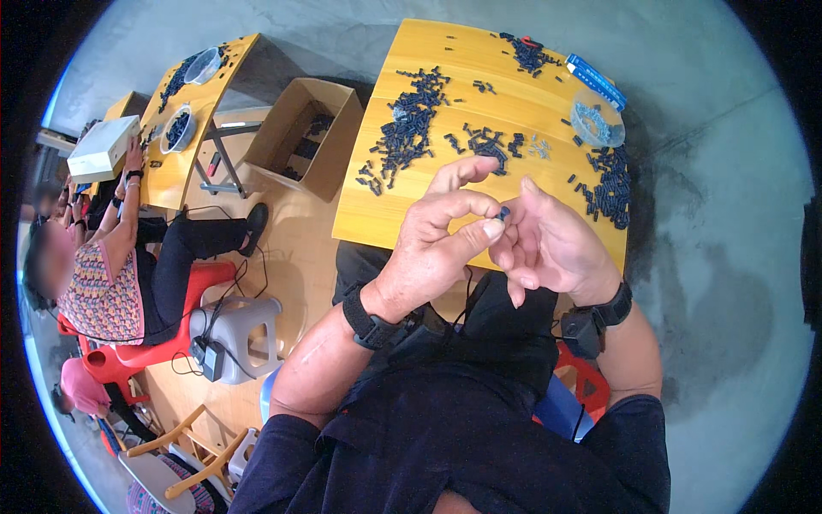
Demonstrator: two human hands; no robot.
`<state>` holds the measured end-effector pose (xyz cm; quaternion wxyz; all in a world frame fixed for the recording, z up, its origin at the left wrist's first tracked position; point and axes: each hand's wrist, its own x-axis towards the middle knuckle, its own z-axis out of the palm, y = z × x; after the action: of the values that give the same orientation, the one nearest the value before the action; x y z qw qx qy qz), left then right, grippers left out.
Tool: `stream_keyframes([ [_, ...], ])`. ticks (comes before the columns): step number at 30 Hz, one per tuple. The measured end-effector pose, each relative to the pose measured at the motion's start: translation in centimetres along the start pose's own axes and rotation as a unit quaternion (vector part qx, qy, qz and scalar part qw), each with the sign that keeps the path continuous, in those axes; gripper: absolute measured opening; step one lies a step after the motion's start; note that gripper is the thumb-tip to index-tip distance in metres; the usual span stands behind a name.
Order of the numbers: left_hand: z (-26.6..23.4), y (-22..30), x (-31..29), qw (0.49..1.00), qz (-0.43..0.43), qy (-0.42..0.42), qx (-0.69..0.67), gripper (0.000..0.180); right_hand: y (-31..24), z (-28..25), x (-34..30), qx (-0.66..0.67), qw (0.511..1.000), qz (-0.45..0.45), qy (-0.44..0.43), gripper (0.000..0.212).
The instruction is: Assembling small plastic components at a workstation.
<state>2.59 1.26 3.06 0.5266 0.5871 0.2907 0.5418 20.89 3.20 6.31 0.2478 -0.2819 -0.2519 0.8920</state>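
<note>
Over the near edge of the yellow table, my left hand (432,244) pinches a small dark plastic piece (503,212) between thumb and forefinger. My right hand (556,244) is close beside it, palm turned inward, thumb raised and fingers loosely bent and apart. Nothing shows in its grip, though part of the palm is hidden. Just beyond my hands lies a small group of black plastic pieces (488,141), with several clear or grey bits (539,147) to its right. A larger heap of black pieces (411,120) spreads over the table's left side.
Another black heap (610,188) lines the table's right edge, below a clear tub (597,120) and a blue box (595,81). More pieces (529,56) lie at the far edge. An open cardboard box (304,137) stands left, near a seated person (107,283) and a grey stool (235,338).
</note>
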Motion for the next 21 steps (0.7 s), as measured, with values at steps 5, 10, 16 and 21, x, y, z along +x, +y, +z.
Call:
stream_keyframes([
  [5,0.1,0.0,0.0,1.000,-0.014,0.002,-0.016,0.007,0.4,-0.1,0.4,-0.014,1.000,0.010,-0.018,0.051],
  [10,0.2,0.3,-0.1,0.998,-0.050,0.003,-0.033,0.007,0.8,-0.4,0.7,-0.010,1.000,0.009,-0.026,0.050],
  [16,-0.7,0.4,0.0,0.981,-0.125,-0.061,-0.132,0.011,1.5,-1.2,0.8,-0.044,0.997,-0.003,-0.066,0.049],
  [21,-1.0,0.8,0.7,0.980,-0.131,-0.086,-0.124,0.016,1.6,-0.3,0.8,-0.025,0.999,0.005,-0.025,0.045],
])
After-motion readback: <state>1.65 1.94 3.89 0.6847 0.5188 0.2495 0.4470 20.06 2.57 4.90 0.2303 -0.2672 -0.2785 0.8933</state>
